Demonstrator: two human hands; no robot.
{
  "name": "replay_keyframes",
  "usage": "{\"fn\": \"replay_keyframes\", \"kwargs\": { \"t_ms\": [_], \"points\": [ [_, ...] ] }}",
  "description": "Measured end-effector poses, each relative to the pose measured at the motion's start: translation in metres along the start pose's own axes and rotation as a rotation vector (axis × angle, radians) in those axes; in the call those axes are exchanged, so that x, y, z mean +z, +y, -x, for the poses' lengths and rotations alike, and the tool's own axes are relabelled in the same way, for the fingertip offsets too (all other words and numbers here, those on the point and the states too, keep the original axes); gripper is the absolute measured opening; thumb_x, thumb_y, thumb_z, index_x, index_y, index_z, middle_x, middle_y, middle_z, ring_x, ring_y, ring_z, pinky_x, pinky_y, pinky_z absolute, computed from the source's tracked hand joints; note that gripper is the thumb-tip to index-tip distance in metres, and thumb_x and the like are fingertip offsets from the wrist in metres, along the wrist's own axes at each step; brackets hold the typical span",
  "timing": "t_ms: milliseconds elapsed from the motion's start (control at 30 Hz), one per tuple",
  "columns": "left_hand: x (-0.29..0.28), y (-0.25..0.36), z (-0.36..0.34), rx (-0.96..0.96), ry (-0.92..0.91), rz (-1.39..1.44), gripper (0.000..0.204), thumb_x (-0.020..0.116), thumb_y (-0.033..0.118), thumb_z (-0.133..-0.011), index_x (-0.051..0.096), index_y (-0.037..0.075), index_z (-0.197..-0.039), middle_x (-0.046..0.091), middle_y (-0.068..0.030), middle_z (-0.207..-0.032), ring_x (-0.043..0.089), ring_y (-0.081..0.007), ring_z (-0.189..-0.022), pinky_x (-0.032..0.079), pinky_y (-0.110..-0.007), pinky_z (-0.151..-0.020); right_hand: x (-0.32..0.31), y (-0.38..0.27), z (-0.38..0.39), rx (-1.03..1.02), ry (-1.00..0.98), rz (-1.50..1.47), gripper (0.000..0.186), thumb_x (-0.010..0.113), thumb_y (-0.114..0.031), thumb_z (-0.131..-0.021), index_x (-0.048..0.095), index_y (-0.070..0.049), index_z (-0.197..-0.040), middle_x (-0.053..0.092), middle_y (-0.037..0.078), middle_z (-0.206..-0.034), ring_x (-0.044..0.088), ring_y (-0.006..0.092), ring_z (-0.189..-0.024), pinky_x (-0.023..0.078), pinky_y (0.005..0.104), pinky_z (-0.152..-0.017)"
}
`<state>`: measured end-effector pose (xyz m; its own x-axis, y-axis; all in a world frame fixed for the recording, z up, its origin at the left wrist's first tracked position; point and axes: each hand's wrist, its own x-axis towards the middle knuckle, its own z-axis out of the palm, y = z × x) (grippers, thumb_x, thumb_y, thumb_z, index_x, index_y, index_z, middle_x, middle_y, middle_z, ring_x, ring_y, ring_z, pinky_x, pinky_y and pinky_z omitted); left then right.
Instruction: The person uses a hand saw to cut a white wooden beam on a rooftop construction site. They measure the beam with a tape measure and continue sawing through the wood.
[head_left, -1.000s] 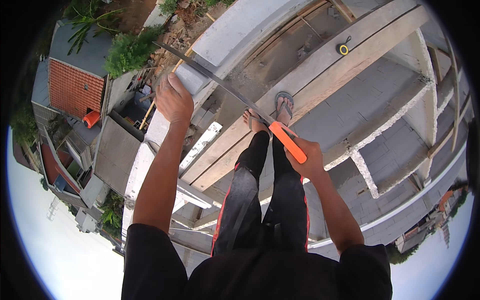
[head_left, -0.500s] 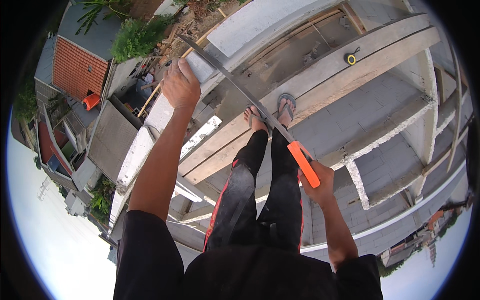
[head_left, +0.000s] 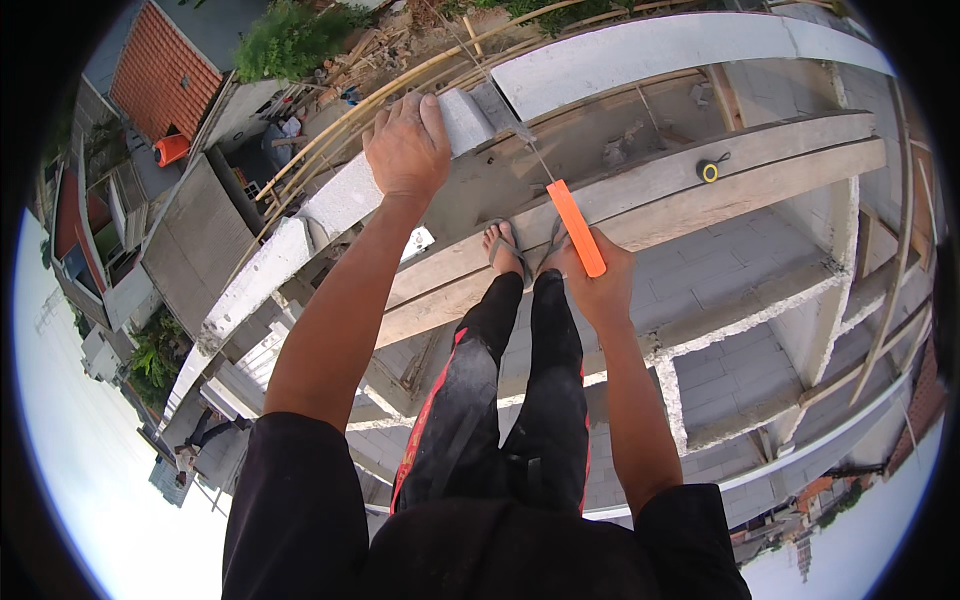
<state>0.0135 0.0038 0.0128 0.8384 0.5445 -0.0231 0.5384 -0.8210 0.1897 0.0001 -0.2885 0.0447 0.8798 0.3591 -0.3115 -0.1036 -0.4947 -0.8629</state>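
Note:
My left hand grips the top of a pale block on the white wall edge, fingers curled over it. My right hand holds a saw by its orange handle; the thin blade runs away from me beside the block's right end, toward the slot by a long white slab. My sandalled feet stand on wooden planks below my hands.
A yellow-and-black tape measure lies on the planks. Open concrete compartments lie to the right and below. Bamboo poles run outside the wall, high over roofs. Another person is at the lower left.
My right hand has pushed the saw upward, away from me, so less blade shows. My left hand is a little higher and right, still on the block. The view has shifted.

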Motion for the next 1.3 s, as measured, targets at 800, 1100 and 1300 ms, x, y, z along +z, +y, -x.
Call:
{"fn": "replay_keyframes", "kwargs": {
  "t_ms": [800,1100,1300],
  "points": [
    [-0.01,0.002,0.001,-0.044,-0.039,0.068,0.045,0.039,0.038,-0.111,0.071,0.007,-0.122,0.075,-0.0156,-0.119,0.065,-0.0401,-0.116,0.046,-0.055,-0.101,-0.06,-0.011,0.115,0.136,-0.031,0.043,0.005,0.072,-0.002,-0.086,0.068,0.003,-0.087,0.059,0.007,-0.063,0.054,0.0144,-0.054,0.045,0.0303,-0.055],
    [-0.005,0.004,-0.002,-0.045,-0.051,0.041,0.051,0.038,0.041,-0.111,0.072,0.006,-0.125,0.075,-0.0211,-0.117,0.065,-0.0413,-0.118,0.047,-0.055,-0.099,0.058,-0.009,-0.038,-0.066,0.0,-0.252,0.012,0.068,-0.006,-0.094,0.07,0.005,-0.096,0.06,0.008,-0.065,0.053,0.0113,-0.057,0.046,0.0314,-0.057],
    [0.01,-0.004,-0.002,0.001,0.042,-0.001,0.051,0.037,0.041,-0.111,0.074,0.009,-0.12,0.076,-0.0141,-0.12,0.066,-0.0379,-0.118,0.047,-0.055,-0.1,-0.013,0.053,0.106,0.107,-0.084,-0.001,0.011,0.071,-0.007,-0.088,0.07,0.002,-0.095,0.066,0.013,-0.072,0.064,0.0292,-0.06,0.052,0.0373,-0.061]
  ]
}}
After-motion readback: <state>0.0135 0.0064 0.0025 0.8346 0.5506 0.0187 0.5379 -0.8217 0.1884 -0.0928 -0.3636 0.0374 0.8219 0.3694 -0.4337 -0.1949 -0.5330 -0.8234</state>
